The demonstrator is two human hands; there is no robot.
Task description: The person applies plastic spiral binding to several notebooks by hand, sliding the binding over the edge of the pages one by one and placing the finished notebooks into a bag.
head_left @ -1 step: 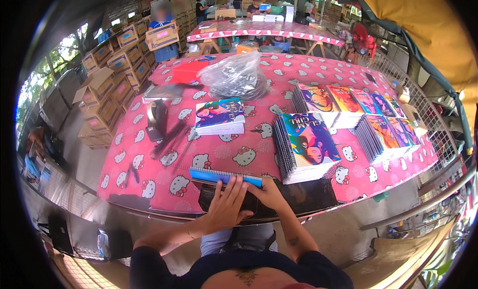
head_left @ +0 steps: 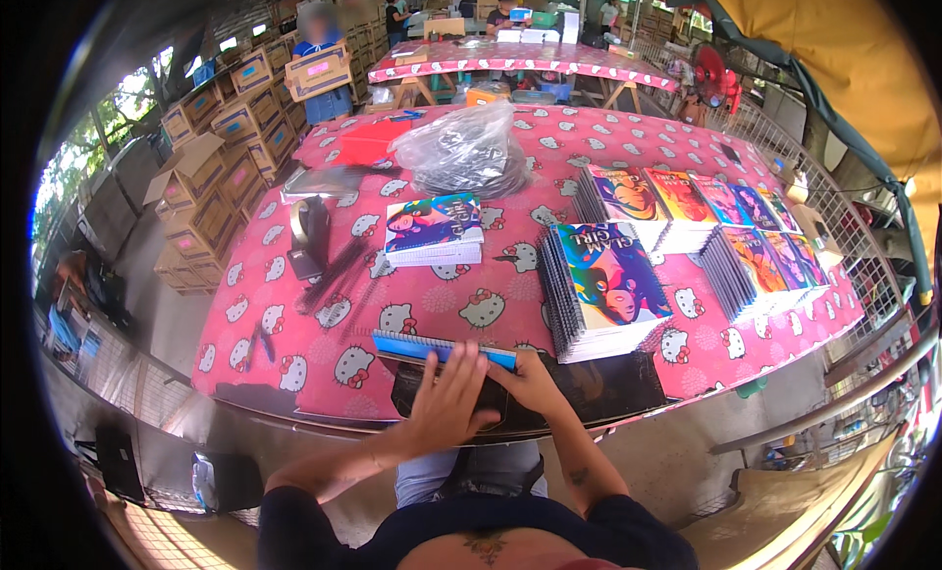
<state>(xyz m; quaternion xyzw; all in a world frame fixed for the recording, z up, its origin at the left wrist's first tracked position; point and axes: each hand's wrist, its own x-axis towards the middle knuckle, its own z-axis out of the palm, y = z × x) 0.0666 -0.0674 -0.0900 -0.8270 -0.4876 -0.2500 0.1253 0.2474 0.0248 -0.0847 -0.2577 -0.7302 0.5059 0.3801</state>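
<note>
A spiral-bound notebook [head_left: 410, 348] with a blue cover stands tilted at the table's near edge, its coiled spine upward. A thin length of coil sticks out past the spine's left end. Across the notebook's middle lies my left hand [head_left: 449, 397], fingers stretched out and thumb apart. My right hand [head_left: 531, 381] grips the notebook's right end, its fingers partly hidden behind it. Beneath both hands is a dark mat [head_left: 608, 388]. Beyond them sits a small notebook stack [head_left: 432, 232], and to the right a taller notebook stack [head_left: 610, 285].
More notebook stacks [head_left: 756, 266] stand at right. A clear plastic bag [head_left: 466, 148] of dark coils, a tape dispenser [head_left: 309, 238], loose black coils [head_left: 339, 276] and pliers [head_left: 262, 344] lie on the pink table [head_left: 510, 305]. A person holds a carton [head_left: 319, 72] at far left.
</note>
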